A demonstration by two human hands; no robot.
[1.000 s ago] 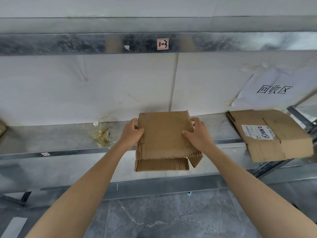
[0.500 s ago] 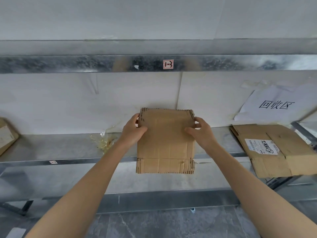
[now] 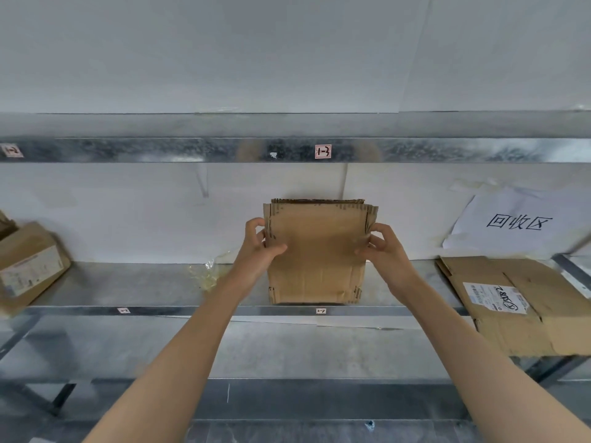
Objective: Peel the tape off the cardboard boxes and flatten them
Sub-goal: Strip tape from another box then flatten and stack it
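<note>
A flattened brown cardboard box [image 3: 316,254] stands upright in front of me, its lower edge at the front lip of the metal shelf [image 3: 134,282]. My left hand [image 3: 257,247] grips its left edge, thumb on the near face. My right hand [image 3: 383,247] grips its right edge the same way. A wad of peeled clear tape [image 3: 208,273] lies on the shelf to the left of the box.
A flattened box with a white label [image 3: 511,302] lies at the shelf's right end, overhanging the front. A sealed labelled box [image 3: 28,266] sits at the left end. A paper sign [image 3: 518,222] hangs on the wall at right. An upper shelf rail [image 3: 287,150] runs overhead.
Both hands have lifted the flattened box and tipped it from lying over the shelf's edge to standing upright. The view has tilted up.
</note>
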